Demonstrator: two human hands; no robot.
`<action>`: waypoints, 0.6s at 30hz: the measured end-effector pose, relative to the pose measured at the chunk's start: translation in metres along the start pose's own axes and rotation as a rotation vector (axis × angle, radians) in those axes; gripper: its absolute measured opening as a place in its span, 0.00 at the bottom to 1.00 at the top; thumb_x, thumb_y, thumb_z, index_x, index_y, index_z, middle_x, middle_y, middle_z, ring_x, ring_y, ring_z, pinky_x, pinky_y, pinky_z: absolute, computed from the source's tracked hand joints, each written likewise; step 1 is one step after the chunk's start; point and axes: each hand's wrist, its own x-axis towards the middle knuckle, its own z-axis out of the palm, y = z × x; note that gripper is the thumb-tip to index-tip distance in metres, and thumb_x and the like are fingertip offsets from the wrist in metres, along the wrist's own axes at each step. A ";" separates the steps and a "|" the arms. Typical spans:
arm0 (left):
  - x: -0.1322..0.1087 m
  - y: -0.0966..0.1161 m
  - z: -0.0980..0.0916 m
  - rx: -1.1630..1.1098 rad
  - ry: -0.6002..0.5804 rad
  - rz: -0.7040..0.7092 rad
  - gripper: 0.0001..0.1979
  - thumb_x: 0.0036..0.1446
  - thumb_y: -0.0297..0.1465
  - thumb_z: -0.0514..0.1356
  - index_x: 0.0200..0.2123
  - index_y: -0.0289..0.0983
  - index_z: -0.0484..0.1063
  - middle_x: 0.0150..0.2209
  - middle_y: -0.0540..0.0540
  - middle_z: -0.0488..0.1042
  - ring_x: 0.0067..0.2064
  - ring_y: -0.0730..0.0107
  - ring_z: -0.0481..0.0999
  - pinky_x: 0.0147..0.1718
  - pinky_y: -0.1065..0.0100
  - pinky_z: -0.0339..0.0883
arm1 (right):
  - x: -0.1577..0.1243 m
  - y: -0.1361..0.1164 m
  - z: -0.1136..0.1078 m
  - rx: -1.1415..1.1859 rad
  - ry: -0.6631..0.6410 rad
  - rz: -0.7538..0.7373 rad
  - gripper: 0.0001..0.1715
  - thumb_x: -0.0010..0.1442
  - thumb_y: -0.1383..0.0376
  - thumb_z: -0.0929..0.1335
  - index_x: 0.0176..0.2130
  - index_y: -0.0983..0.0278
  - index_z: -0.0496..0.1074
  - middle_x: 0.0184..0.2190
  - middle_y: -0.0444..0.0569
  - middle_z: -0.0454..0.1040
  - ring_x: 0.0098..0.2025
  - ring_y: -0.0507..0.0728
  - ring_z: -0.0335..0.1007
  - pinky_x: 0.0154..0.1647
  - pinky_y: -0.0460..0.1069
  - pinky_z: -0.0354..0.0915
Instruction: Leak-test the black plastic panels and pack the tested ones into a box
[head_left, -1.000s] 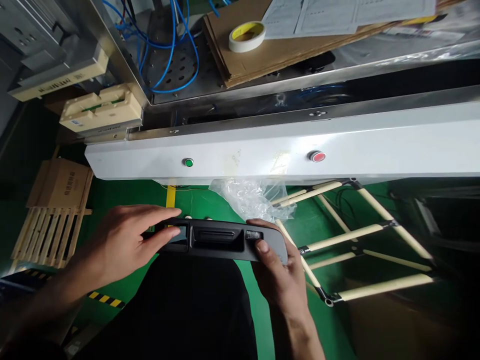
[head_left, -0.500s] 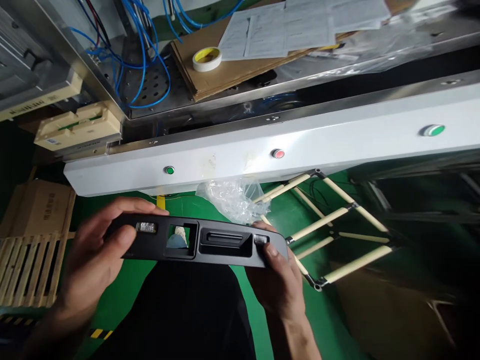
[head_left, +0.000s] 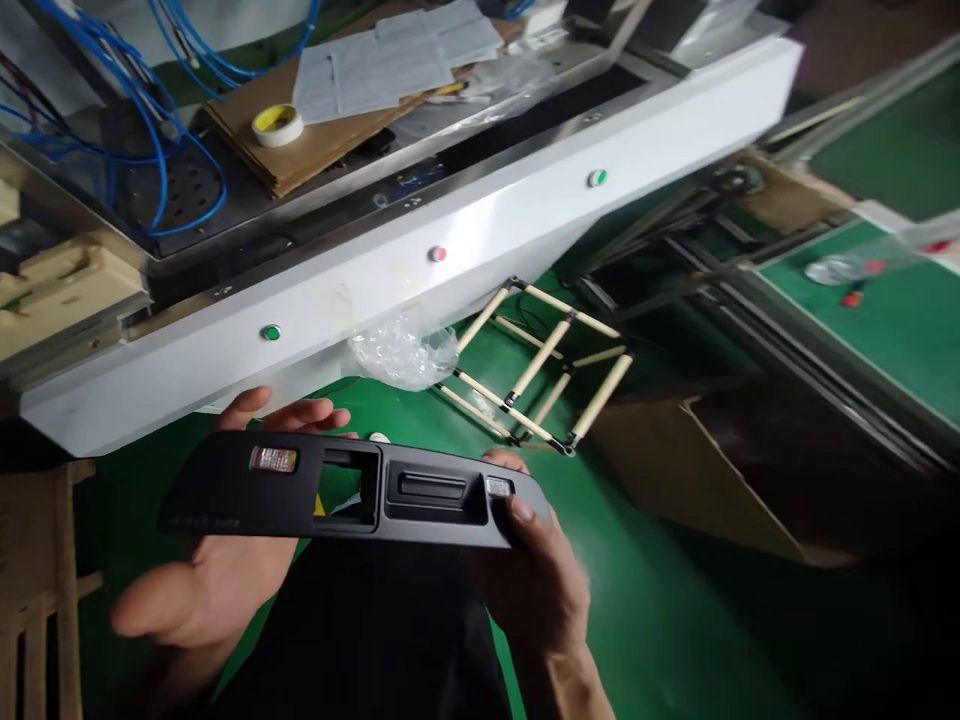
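Black plastic forms the long trim panel [head_left: 360, 490], held level at lower centre of the frame above the person's dark trousers [head_left: 375, 640]. The right hand [head_left: 540, 580] pinches its right end, with the thumb pressed on the front face beside a small clear insert [head_left: 498, 487] and the fingers tucked behind. The left hand [head_left: 217, 590] lies spread behind the left half, palm open and fingertips showing above the top edge, propping rather than clasping. As I judge it, the panel is partly fitted out. An amber insert [head_left: 273, 459] sits at the left, the clear one at the right and a pull recess [head_left: 435, 490] between them, while the square opening [head_left: 349, 490] beside the recess is bare, with green showing through it. Green floor [head_left: 637, 560] gives free room to the right of the hands. A wooden pallet [head_left: 37, 580] closes off the lower left, and an open cardboard box [head_left: 712, 470] lies at mid right. Further back, a cream tube frame [head_left: 540, 370] and a crumpled plastic bag [head_left: 401, 352] sit below the white machine rail [head_left: 375, 290]. The rail's long edge runs just above the panel, leaving only a narrow gap near the left fingertips. On the bench beyond lie a tape roll [head_left: 277, 124], papers [head_left: 390, 60] and blue hoses [head_left: 150, 120].
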 end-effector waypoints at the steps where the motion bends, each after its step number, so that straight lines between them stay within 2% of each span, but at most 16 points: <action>1: -0.005 -0.005 0.000 -0.028 -0.045 -0.038 0.44 0.52 0.67 0.66 0.65 0.49 0.75 0.61 0.43 0.81 0.65 0.45 0.78 0.69 0.42 0.70 | -0.012 0.004 -0.002 0.014 0.024 -0.004 0.28 0.51 0.47 0.80 0.46 0.56 0.75 0.32 0.44 0.76 0.33 0.60 0.73 0.36 0.53 0.70; 3: -0.018 -0.015 0.002 -0.070 -0.159 -0.170 0.41 0.52 0.61 0.72 0.65 0.51 0.73 0.63 0.43 0.79 0.67 0.44 0.77 0.67 0.43 0.72 | -0.037 0.010 -0.006 0.022 0.071 -0.015 0.28 0.51 0.47 0.80 0.45 0.56 0.74 0.31 0.44 0.76 0.33 0.60 0.72 0.35 0.53 0.69; 5: -0.032 -0.023 0.007 -0.086 -0.317 -0.362 0.35 0.55 0.49 0.76 0.63 0.52 0.73 0.64 0.42 0.78 0.67 0.43 0.77 0.66 0.42 0.73 | -0.059 0.014 -0.012 0.023 0.124 -0.026 0.28 0.52 0.47 0.80 0.45 0.57 0.74 0.33 0.45 0.76 0.34 0.60 0.71 0.35 0.53 0.69; 8: -0.051 -0.028 0.020 -0.095 -0.473 -0.578 0.29 0.58 0.36 0.77 0.60 0.49 0.74 0.64 0.40 0.79 0.67 0.43 0.77 0.67 0.41 0.72 | -0.089 0.015 -0.022 0.066 0.210 -0.054 0.28 0.51 0.48 0.81 0.44 0.57 0.74 0.33 0.45 0.76 0.33 0.59 0.70 0.35 0.52 0.68; 13: -0.074 -0.034 0.049 -0.006 -0.590 -0.665 0.34 0.54 0.35 0.79 0.61 0.47 0.73 0.65 0.39 0.79 0.65 0.44 0.79 0.64 0.51 0.75 | -0.129 0.019 -0.052 0.185 0.296 -0.196 0.26 0.50 0.48 0.81 0.40 0.58 0.74 0.29 0.42 0.70 0.30 0.55 0.62 0.33 0.49 0.62; 15: -0.083 -0.044 0.065 0.071 -0.630 -0.668 0.35 0.53 0.34 0.79 0.62 0.47 0.74 0.66 0.38 0.78 0.66 0.44 0.78 0.64 0.53 0.76 | -0.143 0.020 -0.075 0.194 0.316 -0.271 0.26 0.50 0.46 0.80 0.39 0.57 0.74 0.29 0.42 0.69 0.31 0.55 0.61 0.33 0.49 0.61; 18: -0.105 -0.069 0.101 0.186 -0.688 -0.676 0.35 0.51 0.32 0.79 0.61 0.43 0.75 0.65 0.35 0.79 0.66 0.40 0.79 0.62 0.53 0.77 | -0.168 0.015 -0.124 0.143 0.352 -0.370 0.25 0.53 0.44 0.79 0.41 0.56 0.75 0.29 0.42 0.68 0.31 0.56 0.60 0.32 0.49 0.59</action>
